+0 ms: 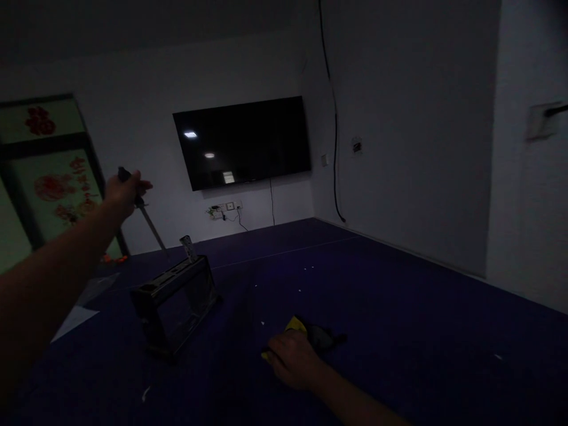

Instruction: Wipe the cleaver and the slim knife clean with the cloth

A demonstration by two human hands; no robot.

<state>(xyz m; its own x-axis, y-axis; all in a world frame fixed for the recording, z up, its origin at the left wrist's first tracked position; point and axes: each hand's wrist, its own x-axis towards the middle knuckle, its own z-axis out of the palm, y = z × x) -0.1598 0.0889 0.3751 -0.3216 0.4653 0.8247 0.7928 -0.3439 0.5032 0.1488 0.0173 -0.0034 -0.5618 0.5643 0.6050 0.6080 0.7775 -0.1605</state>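
Note:
The room is dim. My left hand (123,192) is raised and closed round the dark handle of a knife (151,225), whose thin blade slants down toward a dark knife block (175,302). The block stands on the dark blue table (399,313) with one pale handle sticking out of its top. My right hand (293,358) lies low on the table, its fingers curled on a yellow and dark cloth (306,332).
A black television (243,142) hangs on the white wall behind, with sockets and cables below it. A window with red paper cut-outs (53,183) is at the left. A pale sheet (75,316) lies at the table's left edge, and small white scraps dot the tabletop.

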